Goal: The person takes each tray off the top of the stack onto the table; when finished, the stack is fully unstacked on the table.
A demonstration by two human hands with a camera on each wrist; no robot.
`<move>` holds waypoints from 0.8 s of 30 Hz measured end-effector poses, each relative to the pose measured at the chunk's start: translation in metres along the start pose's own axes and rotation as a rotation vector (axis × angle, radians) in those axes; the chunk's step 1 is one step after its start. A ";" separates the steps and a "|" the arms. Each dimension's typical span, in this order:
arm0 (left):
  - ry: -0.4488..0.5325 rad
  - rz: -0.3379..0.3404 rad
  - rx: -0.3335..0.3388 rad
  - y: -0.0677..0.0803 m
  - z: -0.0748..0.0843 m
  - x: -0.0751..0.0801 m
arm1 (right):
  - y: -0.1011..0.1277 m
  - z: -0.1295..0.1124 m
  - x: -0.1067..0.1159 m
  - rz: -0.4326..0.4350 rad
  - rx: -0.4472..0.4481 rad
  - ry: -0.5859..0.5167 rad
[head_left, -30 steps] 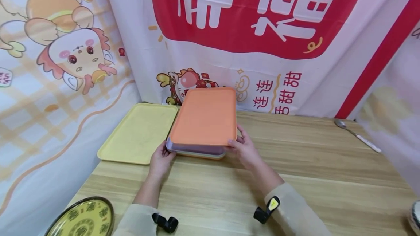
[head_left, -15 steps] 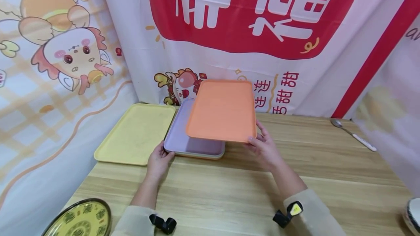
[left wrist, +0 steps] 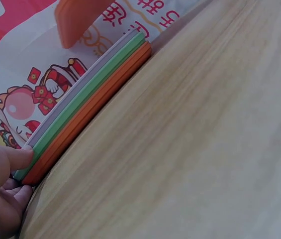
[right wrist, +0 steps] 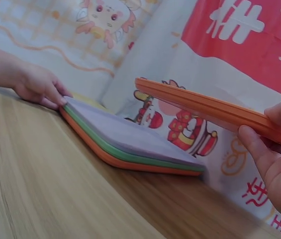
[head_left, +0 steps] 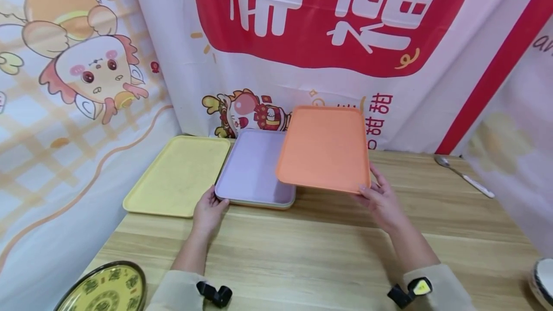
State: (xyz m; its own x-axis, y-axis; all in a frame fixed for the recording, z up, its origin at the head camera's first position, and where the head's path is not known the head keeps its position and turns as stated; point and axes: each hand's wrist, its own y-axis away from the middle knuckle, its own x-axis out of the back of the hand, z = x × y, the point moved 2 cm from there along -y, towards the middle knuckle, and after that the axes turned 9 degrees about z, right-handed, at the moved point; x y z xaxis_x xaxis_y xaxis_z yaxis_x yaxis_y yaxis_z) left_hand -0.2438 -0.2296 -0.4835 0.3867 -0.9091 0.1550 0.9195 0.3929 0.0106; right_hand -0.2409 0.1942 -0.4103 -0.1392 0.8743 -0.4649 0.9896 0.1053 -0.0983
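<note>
An orange tray (head_left: 325, 147) is shown, rectangular with rounded corners and a low raised rim, its surface plain. It is held clear of the wooden table, roughly level with its near edge slightly lower, and is gripped at its near right corner. Its left part overhangs the right side of a stack of trays (head_left: 255, 172). The stack lies flat on the table: a lilac tray (right wrist: 130, 132) on top, a green tray (left wrist: 88, 97) beneath it, and another orange one (left wrist: 100, 109) at the bottom, edges aligned. The stack's near left corner is touched.
</note>
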 end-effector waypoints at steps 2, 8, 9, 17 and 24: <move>0.007 -0.002 0.007 0.000 0.000 -0.001 | 0.003 -0.002 0.008 -0.012 0.004 -0.014; 0.005 0.000 0.010 0.002 0.001 -0.002 | 0.009 -0.005 0.031 -0.043 -0.004 -0.045; 0.003 0.000 0.005 0.002 0.001 -0.002 | 0.010 -0.005 0.035 -0.045 -0.003 -0.042; 0.010 0.001 0.008 0.001 0.001 -0.002 | 0.013 -0.001 0.061 -0.050 -0.042 -0.011; 0.022 -0.006 0.013 0.002 0.001 -0.001 | 0.012 0.007 0.074 -0.074 -0.084 0.002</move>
State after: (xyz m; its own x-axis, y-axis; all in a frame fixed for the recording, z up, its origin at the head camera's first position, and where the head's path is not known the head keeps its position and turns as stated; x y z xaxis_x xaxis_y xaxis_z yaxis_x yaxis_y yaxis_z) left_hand -0.2425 -0.2274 -0.4830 0.3828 -0.9143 0.1327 0.9209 0.3891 0.0243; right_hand -0.2393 0.2573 -0.4521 -0.2118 0.8638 -0.4572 0.9763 0.2085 -0.0583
